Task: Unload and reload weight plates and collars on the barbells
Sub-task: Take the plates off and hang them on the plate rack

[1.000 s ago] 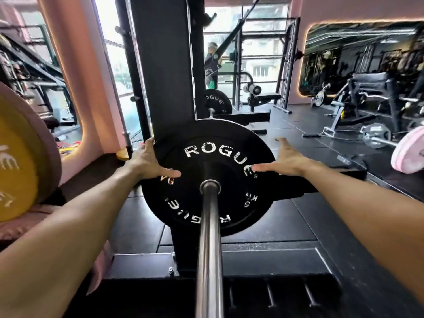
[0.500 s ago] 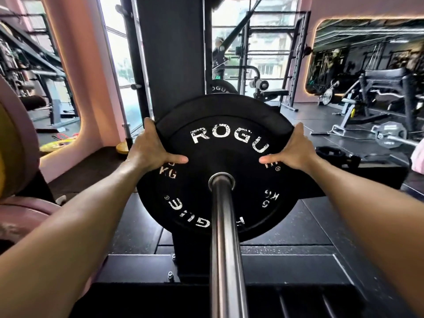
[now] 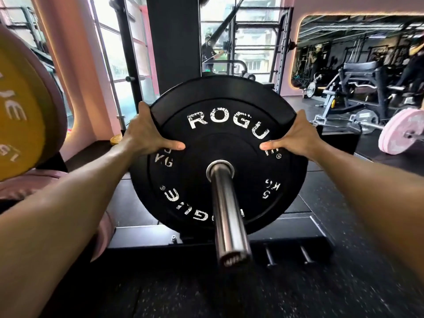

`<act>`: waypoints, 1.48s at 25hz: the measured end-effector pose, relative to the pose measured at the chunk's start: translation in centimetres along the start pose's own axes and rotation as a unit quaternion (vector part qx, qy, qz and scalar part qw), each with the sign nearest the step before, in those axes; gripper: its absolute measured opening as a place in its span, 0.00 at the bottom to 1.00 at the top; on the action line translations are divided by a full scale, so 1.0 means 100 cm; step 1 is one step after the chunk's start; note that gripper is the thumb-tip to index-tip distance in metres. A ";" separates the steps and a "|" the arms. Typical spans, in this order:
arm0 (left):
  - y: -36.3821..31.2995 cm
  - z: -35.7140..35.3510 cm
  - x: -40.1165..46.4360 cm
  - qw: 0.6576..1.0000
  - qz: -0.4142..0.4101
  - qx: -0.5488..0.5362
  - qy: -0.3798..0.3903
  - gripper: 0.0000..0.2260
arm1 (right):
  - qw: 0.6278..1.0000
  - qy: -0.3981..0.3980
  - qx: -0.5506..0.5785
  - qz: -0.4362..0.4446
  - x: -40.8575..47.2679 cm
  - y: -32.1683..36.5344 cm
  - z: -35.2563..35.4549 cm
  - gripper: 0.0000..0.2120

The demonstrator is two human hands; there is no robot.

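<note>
Both hands' grip (image 3: 146, 134) (image 3: 296, 138) clasps the black "ROGUE" 5 KG plate (image 3: 218, 134) on the bar (image 3: 226, 210).

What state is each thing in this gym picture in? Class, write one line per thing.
Black plate: upright, threaded on the bar, held at both sides.
Bar: runs through the plate's hole, its end bare, no collar on it.
Left hand: grip on the plate's left edge, thumb on its face.
Right hand: grip on the plate's right edge, thumb on its face.
Yellow plate: upright, at far left.
Pink plate: upright on another bar on the floor.
</note>
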State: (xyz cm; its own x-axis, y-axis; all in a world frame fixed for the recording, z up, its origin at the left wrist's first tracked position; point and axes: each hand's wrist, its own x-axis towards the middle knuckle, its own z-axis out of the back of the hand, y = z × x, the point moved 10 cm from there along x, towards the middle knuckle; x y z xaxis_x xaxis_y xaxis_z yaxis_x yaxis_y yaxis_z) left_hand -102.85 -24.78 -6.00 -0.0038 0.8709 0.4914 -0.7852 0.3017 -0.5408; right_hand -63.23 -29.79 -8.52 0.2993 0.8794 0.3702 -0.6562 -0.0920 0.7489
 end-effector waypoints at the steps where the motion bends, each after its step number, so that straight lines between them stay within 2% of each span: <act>1: -0.003 0.006 -0.011 1.000 0.001 0.004 0.005 0.51 | 1.000 0.000 -0.006 -0.002 -0.014 0.003 0.007 0.48; 4: -0.009 0.026 -0.056 1.000 -0.005 0.001 0.011 0.51 | 1.000 0.008 -0.017 0.006 -0.063 0.014 0.025 0.50; 14: -0.036 0.083 -0.174 0.999 -0.025 -0.036 0.007 0.47 | 1.000 0.013 -0.009 -0.003 -0.182 0.039 0.078 0.47; 21: -0.054 0.104 -0.216 0.999 -0.006 -0.011 0.038 0.47 | 0.999 0.035 -0.037 -0.009 -0.222 0.051 0.097 0.46; 26: -0.078 0.138 -0.222 0.998 -0.007 0.001 0.066 0.48 | 0.996 0.073 -0.057 -0.006 -0.231 0.075 0.116 0.49; 31: -0.154 0.233 -0.185 0.998 -0.035 -0.017 0.054 0.46 | 0.997 0.068 -0.037 0.008 -0.209 0.163 0.187 0.50; 37: -0.272 0.420 -0.102 0.998 -0.051 -0.012 0.022 0.47 | 0.997 0.049 -0.039 0.048 -0.151 0.363 0.318 0.57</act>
State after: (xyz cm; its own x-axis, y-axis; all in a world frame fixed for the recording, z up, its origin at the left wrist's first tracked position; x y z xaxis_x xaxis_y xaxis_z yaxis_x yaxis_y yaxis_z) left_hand -107.50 -58.15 32.35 0.1035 0.8508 0.5152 -0.7647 0.3993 -0.5058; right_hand -69.52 -61.31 30.57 0.1662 0.9104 0.3789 -0.7308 -0.1443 0.6672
